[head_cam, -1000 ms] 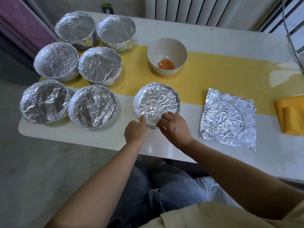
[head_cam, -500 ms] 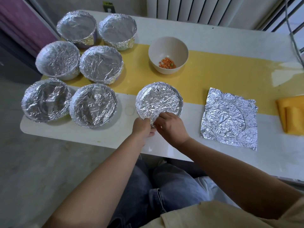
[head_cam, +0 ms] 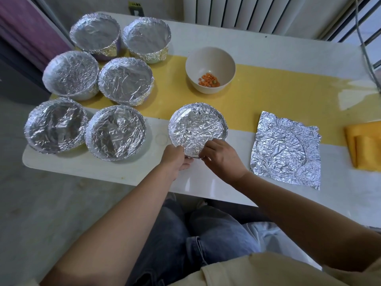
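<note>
A foil-covered bowl [head_cam: 198, 124] sits toward the near edge of a white table [head_cam: 206, 182], its far rim just overlapping a yellow runner [head_cam: 268, 96] that crosses the tabletop. A seated person works its near rim with both hands. The left hand [head_cam: 175, 159] curls its fingers against the near-left edge and pinches the crimped foil there, while the right hand [head_cam: 222, 159], fingers bent and close together, pinches the foil just beside it; the two hands nearly meet at the rim. Whether the bowl rests flat or is tipped cannot be told. To the right, apart from the bowl, a crumpled sheet of foil [head_cam: 286, 149] lies flat on the table and bears a round impression. Beyond the bowl, on the runner, an uncovered cream bowl [head_cam: 210, 60] holds a small heap of diced carrot [head_cam: 208, 82]. Six more foil-wrapped bowls [head_cam: 115, 133] stand in three pairs along the table's left side. A folded yellow cloth [head_cam: 365, 145] lies at the far right edge, and a white radiator [head_cam: 247, 11] stands behind the table.
</note>
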### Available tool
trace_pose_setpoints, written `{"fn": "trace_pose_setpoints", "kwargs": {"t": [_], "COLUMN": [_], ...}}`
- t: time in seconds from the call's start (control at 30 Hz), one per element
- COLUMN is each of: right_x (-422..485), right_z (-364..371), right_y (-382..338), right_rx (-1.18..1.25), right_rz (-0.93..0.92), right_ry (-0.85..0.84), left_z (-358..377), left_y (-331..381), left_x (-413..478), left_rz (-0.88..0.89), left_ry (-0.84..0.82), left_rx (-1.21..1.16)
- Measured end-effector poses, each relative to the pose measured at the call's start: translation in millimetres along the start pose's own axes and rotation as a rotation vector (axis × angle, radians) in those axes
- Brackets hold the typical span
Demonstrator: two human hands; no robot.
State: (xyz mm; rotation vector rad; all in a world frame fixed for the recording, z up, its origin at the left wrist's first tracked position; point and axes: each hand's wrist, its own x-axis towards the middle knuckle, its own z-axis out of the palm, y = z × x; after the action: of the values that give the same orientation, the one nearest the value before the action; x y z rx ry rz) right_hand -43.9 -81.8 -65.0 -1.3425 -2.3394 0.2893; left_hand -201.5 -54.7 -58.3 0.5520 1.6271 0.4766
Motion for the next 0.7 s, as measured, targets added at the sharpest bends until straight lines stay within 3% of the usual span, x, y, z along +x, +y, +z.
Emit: {"fn": "trace_pose_setpoints", "kwargs": {"t": [0.2,0.7], "right_x": [3.4,9.2], "right_z": [3.0,14.2], "right_y": [-4.5,-14.8], "right_rx": [0.020,0.064], "right_rz": [-0.024,0.092], "right_ry": [-0.005,-0.035], "left_z": [8.9,0.5], "left_y": [-4.2,-1.2], "left_x": [-4.5,2.1], "left_rz": [-0.035,0.031], "left_ry": [0.002,0.063], "left_rx": [-0.079,0.149]}}
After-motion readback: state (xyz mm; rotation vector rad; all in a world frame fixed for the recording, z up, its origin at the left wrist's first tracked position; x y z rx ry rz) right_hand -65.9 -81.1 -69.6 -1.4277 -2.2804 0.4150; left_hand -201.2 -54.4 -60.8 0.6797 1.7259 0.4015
